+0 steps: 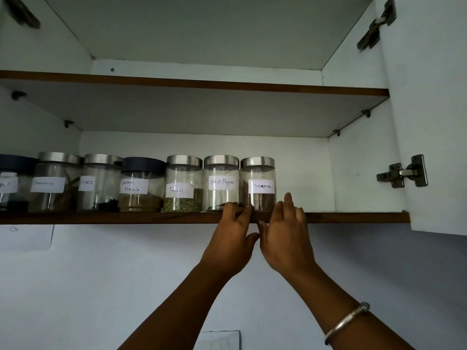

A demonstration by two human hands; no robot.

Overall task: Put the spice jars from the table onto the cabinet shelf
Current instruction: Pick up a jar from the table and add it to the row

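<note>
Several glass spice jars with paper labels stand in a row on the lower cabinet shelf [353,217]. The rightmost is the cinnamon jar [257,183], touching the black pepper jar [221,183]; the fennel jar [184,184] and garam masala jar [141,185] follow to the left. My left hand [231,238] reaches up to the shelf edge, its fingertips against the bases of the black pepper and cinnamon jars. My right hand [285,236] has its fingers raised beside the cinnamon jar's right side, touching it near the base. Both thumbs stay below the shelf edge.
The shelf is bare to the right of the cinnamon jar up to the cabinet's side wall [358,173]. The upper shelf [202,83] carries nothing visible. The open door [439,122] with its hinges [404,171] stands at the right. A wall switch [218,341] sits below.
</note>
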